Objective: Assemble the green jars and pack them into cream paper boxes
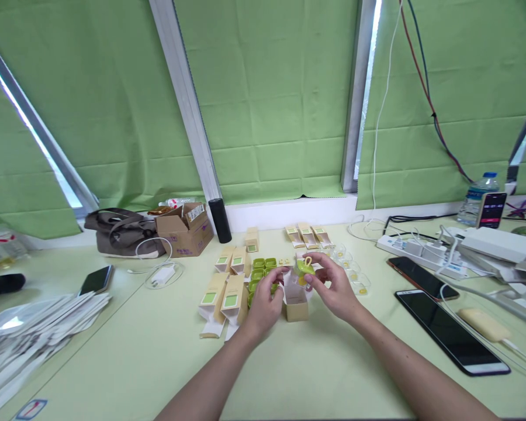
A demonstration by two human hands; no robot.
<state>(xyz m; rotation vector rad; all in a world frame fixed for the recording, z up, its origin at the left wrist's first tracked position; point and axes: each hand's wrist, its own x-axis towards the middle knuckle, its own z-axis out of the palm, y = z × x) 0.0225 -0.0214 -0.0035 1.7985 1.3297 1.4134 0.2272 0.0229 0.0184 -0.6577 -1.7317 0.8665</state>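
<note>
Right hand [334,285] pinches green-topped cup [304,268] above open box [297,312]; left hand [265,301] half-curled at box's left edge, hold unclear. Tabletop [289,374] open nearside.

We hold our bare left forearm [213,377] and bare right forearm [407,356] angled inward. Our bare left hand [265,304] curls near our bare right hand [335,289], whose thumb and fingers pinch.

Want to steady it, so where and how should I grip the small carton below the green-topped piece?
Probably pinch the small carton low on its side walls, from the near side: its brown front shows bare, while the green-topped piece crowds its open, white-lined top.
</note>
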